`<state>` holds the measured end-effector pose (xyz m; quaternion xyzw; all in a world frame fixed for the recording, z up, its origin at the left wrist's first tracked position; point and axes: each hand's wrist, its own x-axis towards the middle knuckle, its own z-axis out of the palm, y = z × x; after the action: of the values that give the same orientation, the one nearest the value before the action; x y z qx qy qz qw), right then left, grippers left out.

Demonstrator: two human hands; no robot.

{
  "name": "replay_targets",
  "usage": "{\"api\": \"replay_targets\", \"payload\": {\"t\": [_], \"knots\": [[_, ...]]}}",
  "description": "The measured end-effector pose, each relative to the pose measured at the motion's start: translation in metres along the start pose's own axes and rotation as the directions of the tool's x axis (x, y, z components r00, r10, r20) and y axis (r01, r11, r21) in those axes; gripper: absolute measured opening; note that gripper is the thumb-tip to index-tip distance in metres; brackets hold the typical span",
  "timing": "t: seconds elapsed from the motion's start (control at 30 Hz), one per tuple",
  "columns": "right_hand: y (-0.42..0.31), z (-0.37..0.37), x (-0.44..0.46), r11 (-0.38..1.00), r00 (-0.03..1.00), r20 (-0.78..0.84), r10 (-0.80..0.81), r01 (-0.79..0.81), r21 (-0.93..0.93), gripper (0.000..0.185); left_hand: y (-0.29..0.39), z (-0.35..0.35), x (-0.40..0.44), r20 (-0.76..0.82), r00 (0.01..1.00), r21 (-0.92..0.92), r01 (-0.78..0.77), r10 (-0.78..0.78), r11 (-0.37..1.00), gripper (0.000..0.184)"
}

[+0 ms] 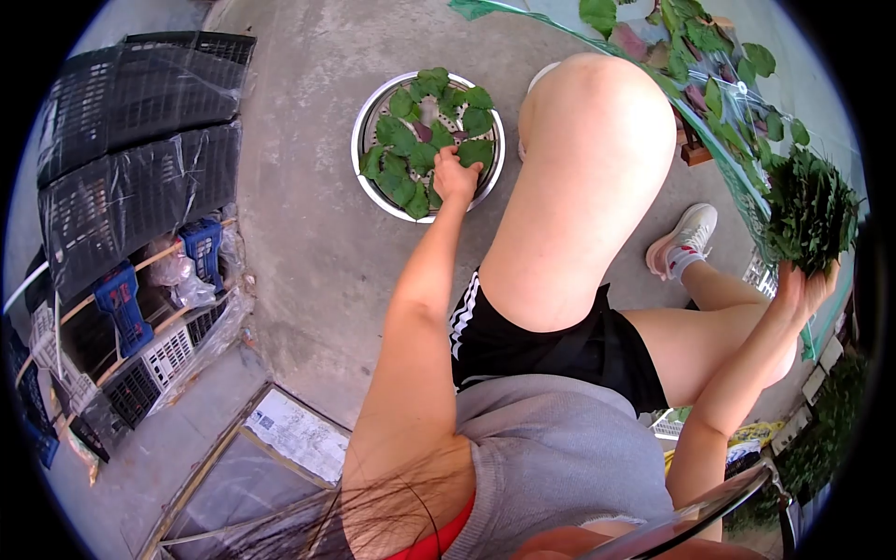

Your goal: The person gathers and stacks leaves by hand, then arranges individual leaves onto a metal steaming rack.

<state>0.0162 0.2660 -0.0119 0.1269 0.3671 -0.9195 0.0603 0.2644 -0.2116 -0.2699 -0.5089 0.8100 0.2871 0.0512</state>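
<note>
A round metal tray with a perforated bottom (358,140) stands on the floor in front of me. Broad green leaves (399,140) lie spread in it, a few showing purple undersides. My left hand (457,175) is at the tray's near right part, fingers curled against a green leaf (476,151); the fingertips are partly hidden. Out to the right, my right hand (808,287) grips a thick bunch of stacked dark green leaves (810,210) from below, its jagged edges pointing up.
More green and purple leaves (714,56) lie on a plastic-covered surface (812,75) at the upper right. Covered black crates (140,149) and blue crates (121,303) line the left side. A framed panel (297,434) lies at the lower left. My bare knee (597,112) rises between the tray and the plastic.
</note>
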Motion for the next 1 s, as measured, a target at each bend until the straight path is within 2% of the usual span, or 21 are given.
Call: {"api": "replay_targets", "payload": {"t": [0.03, 0.1, 0.13, 0.23, 0.33, 0.43, 0.47, 0.57, 0.7, 0.73, 0.8, 0.9, 1.0], "knots": [[0.001, 0.002, -0.001, 1.0, 1.0, -0.017, -0.009, 0.009, -0.016, 0.054, -0.002, 0.0, -0.001, -0.002, 1.0, 0.003, 0.002, -0.002, 1.0, 0.053], [0.003, 0.007, -0.003, 0.996, 0.996, -0.071, -0.058, 0.054, -0.066, 0.058, -0.008, 0.002, -0.003, -0.102, 0.994, -0.088, -0.046, 0.037, 0.995, 0.036], [0.004, 0.01, -0.004, 0.994, 0.993, -0.091, -0.078, 0.07, -0.085, 0.06, -0.013, 0.001, -0.004, -0.102, 0.994, -0.086, -0.045, 0.037, 0.995, 0.036], [0.004, 0.013, -0.006, 0.991, 0.989, -0.115, -0.092, 0.079, -0.111, 0.063, -0.041, -0.003, -0.006, -0.329, 0.944, -0.239, -0.106, 0.022, 0.965, 0.017], [0.004, 0.011, -0.007, 0.993, 0.992, -0.104, -0.077, 0.066, -0.101, 0.063, -0.082, -0.009, 0.0, -0.455, 0.883, -0.223, 0.013, -0.116, 0.975, 0.017], [0.005, 0.014, -0.007, 0.992, 0.991, -0.103, -0.086, 0.076, -0.099, 0.063, -0.104, -0.028, -0.003, -0.421, 0.853, -0.165, 0.263, -0.309, 0.951, 0.025], [0.005, 0.013, -0.007, 0.992, 0.991, -0.1, -0.086, 0.076, -0.096, 0.064, -0.112, -0.031, -0.002, -0.422, 0.852, -0.165, 0.264, -0.31, 0.95, 0.025], [0.003, 0.01, -0.005, 0.997, 0.997, -0.063, -0.044, 0.04, -0.064, 0.064, -0.129, -0.036, 0.001, -0.336, 0.846, -0.072, 0.416, -0.414, 0.907, 0.038], [0.002, 0.007, -0.005, 0.998, 0.999, -0.047, -0.019, 0.016, -0.053, 0.064, -0.133, -0.038, 0.007, -0.245, 0.885, -0.094, 0.385, -0.396, 0.918, 0.047], [0.0, 0.0, -0.003, 0.999, 0.997, 0.064, 0.044, -0.044, -0.002, 0.058, -0.125, -0.042, 0.008, -0.212, 0.887, -0.076, 0.403, -0.41, 0.912, 0.05], [-0.002, -0.006, 0.0, 0.993, 0.979, 0.178, 0.1, -0.109, 0.041, 0.052, -0.12, -0.043, 0.013, -0.178, 0.887, -0.058, 0.422, -0.425, 0.905, 0.054], [-0.003, -0.008, 0.001, 0.995, 0.985, 0.151, 0.081, -0.088, 0.039, 0.052, -0.116, -0.042, 0.018, -0.148, 0.873, -0.052, 0.463, -0.466, 0.885, 0.058], [-0.003, -0.006, 0.001, 0.998, 0.993, 0.102, 0.054, -0.056, 0.016, 0.052, -0.114, -0.042, 0.022, -0.164, 0.853, -0.004, 0.501, -0.495, 0.865, 0.053]]}}
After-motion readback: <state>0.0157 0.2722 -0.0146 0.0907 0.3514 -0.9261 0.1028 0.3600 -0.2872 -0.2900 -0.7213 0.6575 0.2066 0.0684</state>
